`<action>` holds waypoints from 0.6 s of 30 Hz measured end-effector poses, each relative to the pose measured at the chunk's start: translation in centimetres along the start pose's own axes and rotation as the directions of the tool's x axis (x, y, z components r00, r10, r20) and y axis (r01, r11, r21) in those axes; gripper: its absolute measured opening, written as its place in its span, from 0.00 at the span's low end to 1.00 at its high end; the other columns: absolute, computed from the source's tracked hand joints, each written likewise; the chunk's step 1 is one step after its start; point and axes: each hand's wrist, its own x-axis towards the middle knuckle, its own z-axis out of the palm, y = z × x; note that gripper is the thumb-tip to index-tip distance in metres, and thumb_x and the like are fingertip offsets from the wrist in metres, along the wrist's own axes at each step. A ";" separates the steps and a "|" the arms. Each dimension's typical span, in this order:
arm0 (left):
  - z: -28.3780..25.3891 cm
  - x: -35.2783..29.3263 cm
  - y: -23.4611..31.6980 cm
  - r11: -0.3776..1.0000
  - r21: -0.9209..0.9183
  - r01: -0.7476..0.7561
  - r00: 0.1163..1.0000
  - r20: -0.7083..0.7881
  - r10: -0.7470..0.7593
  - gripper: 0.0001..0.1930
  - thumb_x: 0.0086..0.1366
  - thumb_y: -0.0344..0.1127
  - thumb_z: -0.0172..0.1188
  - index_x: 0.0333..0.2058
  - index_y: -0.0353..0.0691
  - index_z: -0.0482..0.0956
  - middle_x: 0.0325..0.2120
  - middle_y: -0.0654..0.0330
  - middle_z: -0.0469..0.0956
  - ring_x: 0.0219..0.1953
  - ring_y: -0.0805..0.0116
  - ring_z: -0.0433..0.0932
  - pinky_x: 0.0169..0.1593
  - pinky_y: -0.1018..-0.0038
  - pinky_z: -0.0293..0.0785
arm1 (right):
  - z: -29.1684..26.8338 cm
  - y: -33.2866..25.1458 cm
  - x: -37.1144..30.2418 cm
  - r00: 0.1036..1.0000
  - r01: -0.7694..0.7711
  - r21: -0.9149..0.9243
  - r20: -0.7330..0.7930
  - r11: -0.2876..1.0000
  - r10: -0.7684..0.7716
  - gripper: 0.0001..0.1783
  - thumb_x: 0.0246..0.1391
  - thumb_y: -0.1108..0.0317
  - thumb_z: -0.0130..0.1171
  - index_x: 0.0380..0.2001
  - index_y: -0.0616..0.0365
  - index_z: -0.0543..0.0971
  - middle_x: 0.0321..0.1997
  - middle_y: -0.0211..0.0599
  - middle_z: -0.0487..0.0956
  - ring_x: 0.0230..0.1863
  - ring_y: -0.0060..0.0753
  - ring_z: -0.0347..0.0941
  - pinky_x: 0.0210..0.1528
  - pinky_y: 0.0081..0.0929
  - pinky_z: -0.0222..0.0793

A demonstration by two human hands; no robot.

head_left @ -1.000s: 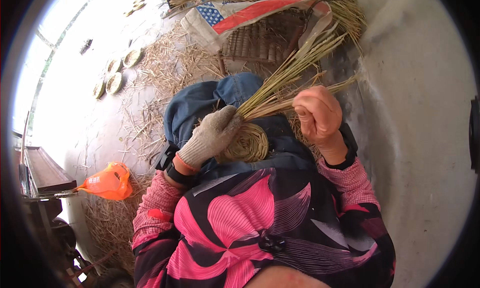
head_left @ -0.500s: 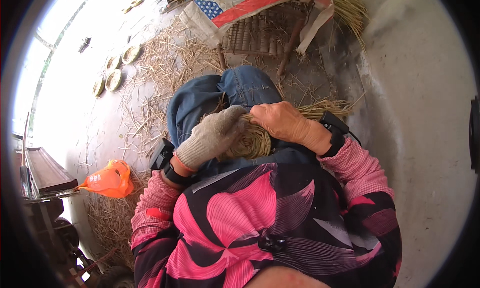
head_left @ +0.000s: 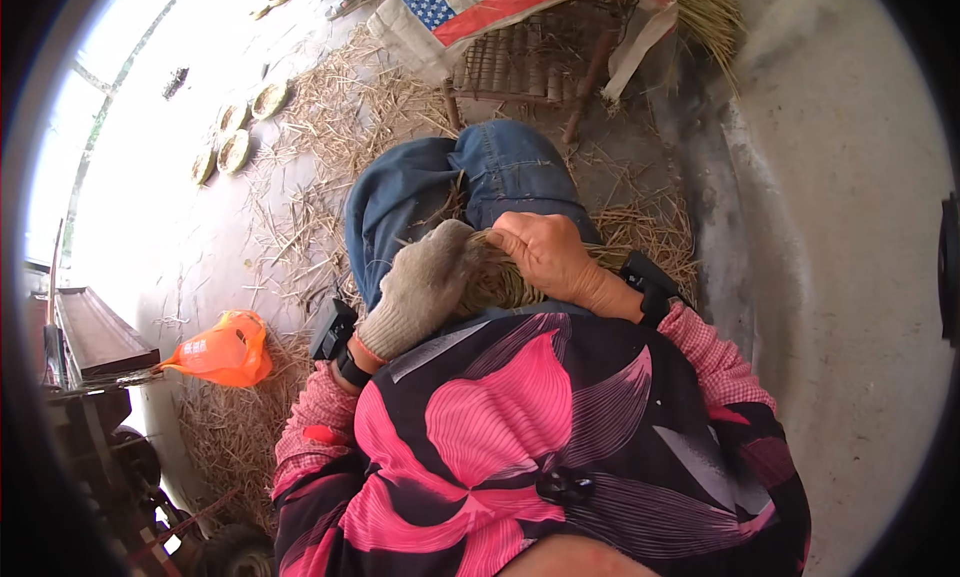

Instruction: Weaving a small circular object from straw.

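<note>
On my lap lies a coiled straw piece [head_left: 500,289], tan-green and partly covered by both hands. My left hand [head_left: 428,279], in a grey knitted glove, is closed on its left side, with the fingertips hidden. My right hand [head_left: 548,255] is bare. Its thumb and fingers pinch straw strands at the coil's upper edge, close to the gloved fingers. Much of the coil is hidden beneath the hands. Blue jeans [head_left: 520,167] cover my knees just beyond it.
Loose straw [head_left: 330,127] litters the floor. Ahead stands a low slatted seat [head_left: 510,67] draped with a striped cloth [head_left: 530,9], beside a straw bundle [head_left: 712,27]. Several round woven pieces [head_left: 235,152] lie far left. An orange plastic bag [head_left: 225,352] hangs near a cart [head_left: 100,337]. A pale wall [head_left: 840,227] rises right.
My right hand has turned slightly, and its knuckles point more upward. Less of the coil shows between the hands. Straw ends that stuck out past my right wrist are less visible.
</note>
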 end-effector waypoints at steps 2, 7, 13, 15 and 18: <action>0.6 -0.3 -0.5 0.997 -0.055 -0.046 0.994 -0.105 0.040 0.14 0.66 0.42 0.56 0.46 0.44 0.72 0.34 0.46 0.80 0.38 0.41 0.79 0.39 0.53 0.74 | 0.1 -0.3 0.2 0.998 0.016 0.004 -0.055 1.000 -0.015 0.17 0.62 0.56 0.53 0.23 0.53 0.70 0.22 0.40 0.75 0.27 0.51 0.76 0.26 0.42 0.70; 1.4 -0.3 -0.7 0.997 -0.075 0.014 0.993 -0.117 -0.023 0.13 0.66 0.38 0.55 0.47 0.42 0.73 0.37 0.45 0.79 0.42 0.42 0.78 0.42 0.58 0.74 | -0.3 -0.4 0.5 0.987 0.144 -0.230 -0.031 0.963 -0.155 0.15 0.61 0.57 0.54 0.24 0.54 0.70 0.21 0.39 0.74 0.25 0.47 0.76 0.24 0.40 0.70; 0.3 1.0 -0.9 0.992 -0.064 -0.108 0.994 -0.039 0.106 0.15 0.66 0.40 0.56 0.49 0.43 0.71 0.38 0.47 0.80 0.42 0.44 0.79 0.43 0.57 0.75 | -0.2 0.4 0.6 0.996 0.074 -0.209 -0.033 0.975 -0.082 0.15 0.62 0.57 0.53 0.25 0.54 0.70 0.22 0.42 0.76 0.26 0.50 0.76 0.25 0.42 0.71; 0.1 1.4 -1.1 0.988 -0.074 -0.138 0.990 -0.047 0.135 0.15 0.67 0.40 0.56 0.50 0.42 0.71 0.39 0.47 0.80 0.43 0.45 0.79 0.44 0.58 0.75 | -0.3 0.4 0.8 0.997 0.037 -0.192 -0.055 0.981 -0.049 0.16 0.62 0.58 0.53 0.25 0.56 0.70 0.23 0.44 0.75 0.26 0.52 0.75 0.26 0.43 0.69; -1.8 2.1 -1.1 0.895 -0.413 -0.168 0.968 -0.241 0.070 0.13 0.68 0.34 0.55 0.50 0.41 0.75 0.41 0.49 0.79 0.45 0.54 0.80 0.47 0.69 0.75 | -0.7 1.2 0.9 0.994 -0.030 -0.179 -0.108 0.983 0.010 0.17 0.63 0.59 0.53 0.25 0.58 0.70 0.23 0.46 0.74 0.27 0.55 0.74 0.26 0.44 0.67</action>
